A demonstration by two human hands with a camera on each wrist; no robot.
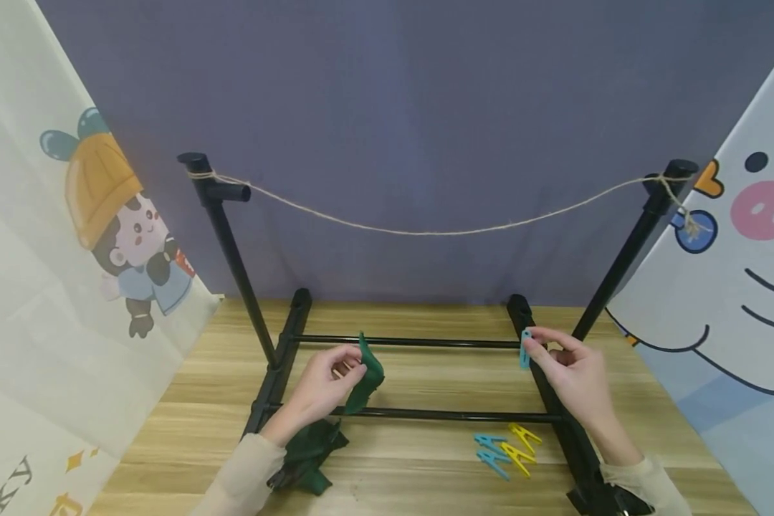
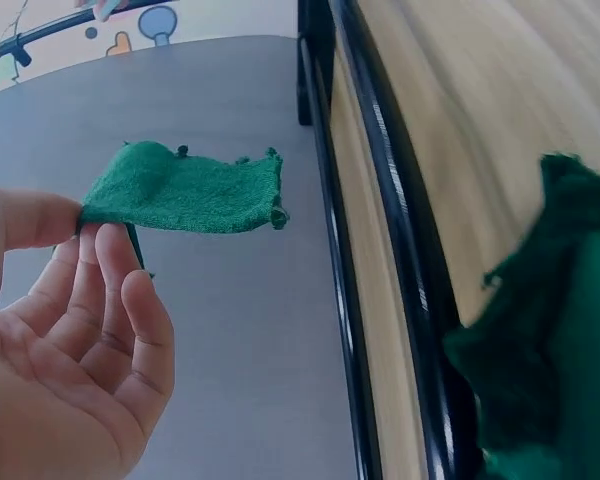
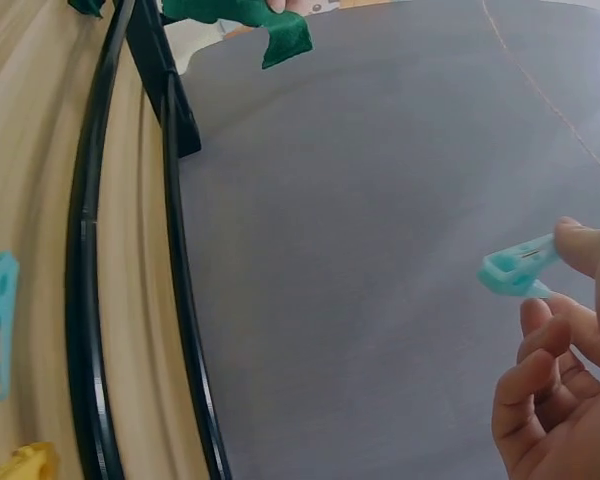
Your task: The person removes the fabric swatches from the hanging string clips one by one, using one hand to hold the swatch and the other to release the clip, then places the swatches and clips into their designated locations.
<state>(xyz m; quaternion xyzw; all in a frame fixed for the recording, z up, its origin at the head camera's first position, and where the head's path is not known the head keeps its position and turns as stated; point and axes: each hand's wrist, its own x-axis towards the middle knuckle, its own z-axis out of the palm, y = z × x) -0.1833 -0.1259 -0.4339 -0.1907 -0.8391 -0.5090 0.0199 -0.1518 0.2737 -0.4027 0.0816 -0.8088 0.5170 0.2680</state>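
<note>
My left hand (image 1: 325, 383) pinches a small piece of dark green cloth (image 1: 365, 376) between thumb and fingertips, held above the black frame's lower bars. In the left wrist view the cloth (image 2: 195, 190) sticks out past the fingers with frayed edges. My right hand (image 1: 574, 373) pinches a light blue clothespin (image 1: 525, 350) over the frame's right foot. The right wrist view shows this clothespin (image 3: 518, 266) between thumb and forefinger. Below my left forearm a heap of green cloth pieces (image 1: 312, 455) lies on the wooden table, partly hidden by the sleeve.
A string (image 1: 419, 233) sags between the two uprights of the black pipe frame (image 1: 232, 251). Several blue and yellow clothespins (image 1: 516, 456) lie on the table (image 1: 413, 466) near the right foot. A grey-blue panel (image 1: 387, 107) stands behind, with printed sheets on both sides.
</note>
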